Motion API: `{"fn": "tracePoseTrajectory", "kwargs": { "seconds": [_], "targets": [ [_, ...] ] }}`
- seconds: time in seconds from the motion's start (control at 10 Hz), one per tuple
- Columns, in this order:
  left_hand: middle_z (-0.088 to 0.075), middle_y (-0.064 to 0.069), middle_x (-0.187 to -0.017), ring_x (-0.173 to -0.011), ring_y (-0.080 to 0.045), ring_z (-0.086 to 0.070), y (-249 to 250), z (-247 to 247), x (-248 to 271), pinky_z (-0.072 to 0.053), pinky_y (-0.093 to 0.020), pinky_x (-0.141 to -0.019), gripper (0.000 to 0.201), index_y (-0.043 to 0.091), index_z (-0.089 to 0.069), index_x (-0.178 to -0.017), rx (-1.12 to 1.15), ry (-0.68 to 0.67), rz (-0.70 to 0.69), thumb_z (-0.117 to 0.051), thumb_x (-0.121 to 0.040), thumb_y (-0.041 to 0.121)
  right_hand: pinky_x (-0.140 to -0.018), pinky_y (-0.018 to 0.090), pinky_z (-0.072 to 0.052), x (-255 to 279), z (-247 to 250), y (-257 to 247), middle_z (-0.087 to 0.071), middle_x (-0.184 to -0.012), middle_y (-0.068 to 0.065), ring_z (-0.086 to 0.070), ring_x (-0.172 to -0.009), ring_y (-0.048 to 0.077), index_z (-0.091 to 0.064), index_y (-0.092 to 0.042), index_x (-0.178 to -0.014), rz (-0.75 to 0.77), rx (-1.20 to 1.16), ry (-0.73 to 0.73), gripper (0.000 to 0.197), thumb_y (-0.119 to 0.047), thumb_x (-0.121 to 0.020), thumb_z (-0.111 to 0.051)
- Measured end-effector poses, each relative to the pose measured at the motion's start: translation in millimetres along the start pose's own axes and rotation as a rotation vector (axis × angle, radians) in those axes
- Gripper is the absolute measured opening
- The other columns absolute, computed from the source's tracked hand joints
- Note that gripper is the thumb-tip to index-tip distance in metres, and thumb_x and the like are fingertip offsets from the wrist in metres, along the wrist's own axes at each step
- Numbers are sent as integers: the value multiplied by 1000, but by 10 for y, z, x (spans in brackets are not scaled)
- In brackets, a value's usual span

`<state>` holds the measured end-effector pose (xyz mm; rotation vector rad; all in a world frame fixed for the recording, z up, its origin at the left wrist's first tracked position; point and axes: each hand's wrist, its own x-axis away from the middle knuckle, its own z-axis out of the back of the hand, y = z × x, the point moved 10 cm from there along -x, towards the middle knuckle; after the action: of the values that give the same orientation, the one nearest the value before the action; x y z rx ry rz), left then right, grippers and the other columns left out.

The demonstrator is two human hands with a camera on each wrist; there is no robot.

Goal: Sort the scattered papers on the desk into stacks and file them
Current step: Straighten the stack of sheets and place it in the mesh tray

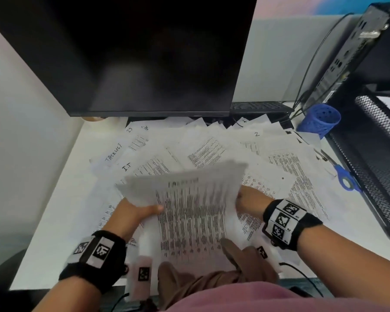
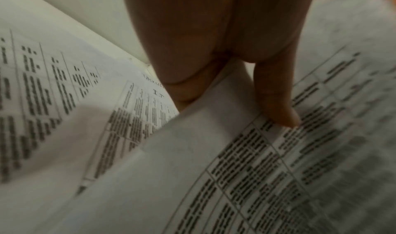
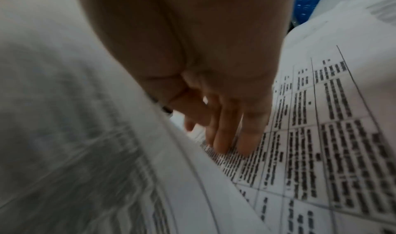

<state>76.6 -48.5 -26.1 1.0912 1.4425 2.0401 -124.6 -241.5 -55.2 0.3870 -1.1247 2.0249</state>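
Tabletop strewn with loose papers; near the middle of its front edge a printed sheet is held raised, pinched at its left side by the left hand, the right hand resting straight fingers on papers beneath.

Office workstation. Landmark: black flat monitor, screen dark, standing at the back of a white desk. In front of the monitor: loose printed sheets of tables and lists, some bearing handwritten numbers and words, overlapping across most of the desktop. Behind the monitor's lower right corner: black keyboard, partly hidden. Right of the monitor: blue perforated pen holder; black computer case with its port panel turned toward the desk; dark cables running down beside it; black mesh paper tray; scissors with blue handles lying just beside that tray. Left of the monitor: plain pale partition panel.
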Motion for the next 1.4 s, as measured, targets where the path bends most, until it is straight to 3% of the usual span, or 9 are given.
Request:
{"fn": "tracePoseTrajectory", "kwargs": {
  "seconds": [0.1, 0.3, 0.4, 0.5, 0.6, 0.8, 0.9, 1.1, 1.4],
  "targets": [
    [-76, -1, -84, -82, -13, -71, -61, -57, 62, -54, -29, -74, 28, 22, -79, -79, -100, -175, -42, -81, -57, 39, -71, 28, -54, -119, 279, 247, -63, -98, -4, -62, -82, 13, -59, -17, -115, -115, -360, 281, 30, -4, -88, -52],
    [-73, -20, -93, -96, -41, -67, -214, -54, 174, -48, -58, -93, 48, 14, -80, -75, 72, -288, -95, -85, -49, 55, -78, 34, -56, -288, -35, 46, -71, -100, 9, -67, -83, 21, -54, -16, -125, -133, -599, 109, 41, -19, -86, -66],
    [-73, -15, -104, -99, -37, -66, -272, -89, 153, -51, -49, -93, 32, 17, -79, -89, 171, -352, -87, -83, -63, 34, -74, 29, -51, -326, -244, -237, -67, -106, 9, -62, -77, 14, -54, -21, -124, -55, -361, 27, 44, -25, -84, -69],
    [-73, -13, -103, -96, -38, -67, -240, -92, 163, -54, -41, -88, 20, 20, -79, -91, 239, -408, -95, -71, -75, 30, -100, 30, -35, -466, -242, -590, -45, -138, 1, -47, -122, 17, -45, -23, -137, 137, 188, 114, 55, -34, -86, -63],
    [-74, -16, -99, -99, -39, -67, -177, -77, 232, -52, -47, -90, 41, 18, -80, -82, 155, -417, -156, -79, -65, 55, -110, 35, -28, -621, -200, -755, -33, -149, 5, -33, -136, 23, -26, -17, -148, 158, 263, 155, 82, -44, -82, -66],
    [-75, -3, -97, -91, -21, -72, -380, -23, 217, -55, -28, -81, 26, 23, -80, -86, 174, -394, -38, -69, -79, 44, -102, 47, -37, -789, -301, -464, -53, -126, 6, -54, -114, 28, -29, -11, -137, -183, 396, 147, 111, -73, -55, -71],
    [-75, -4, -99, -92, -15, -71, -634, 105, 169, -56, -24, -80, 18, 22, -80, -88, 166, -323, 131, -64, -87, 14, -92, 42, -44, -769, -432, -486, -64, -94, 1, -63, -95, 24, -54, -12, -100, -140, 519, 81, 75, -75, -61, -65],
    [-76, -1, -92, -84, -10, -71, -467, 115, 234, -53, -23, -77, 21, 22, -80, -83, 81, -208, 55, -65, -87, 8, -105, 46, -34, -766, -360, -686, -30, -144, 10, -30, -131, 31, -19, -16, -145, 15, 534, 238, 117, -69, -55, -73],
    [-76, -5, -98, -87, -16, -71, -301, 103, 263, -54, -21, -78, 25, 24, -80, -81, 85, -281, -30, -69, -79, 46, -103, 46, -35, -784, -316, -591, -42, -136, 10, -45, -121, 29, -32, -9, -137, -82, 599, 258, 111, -82, -57, -58]
  ]
}}
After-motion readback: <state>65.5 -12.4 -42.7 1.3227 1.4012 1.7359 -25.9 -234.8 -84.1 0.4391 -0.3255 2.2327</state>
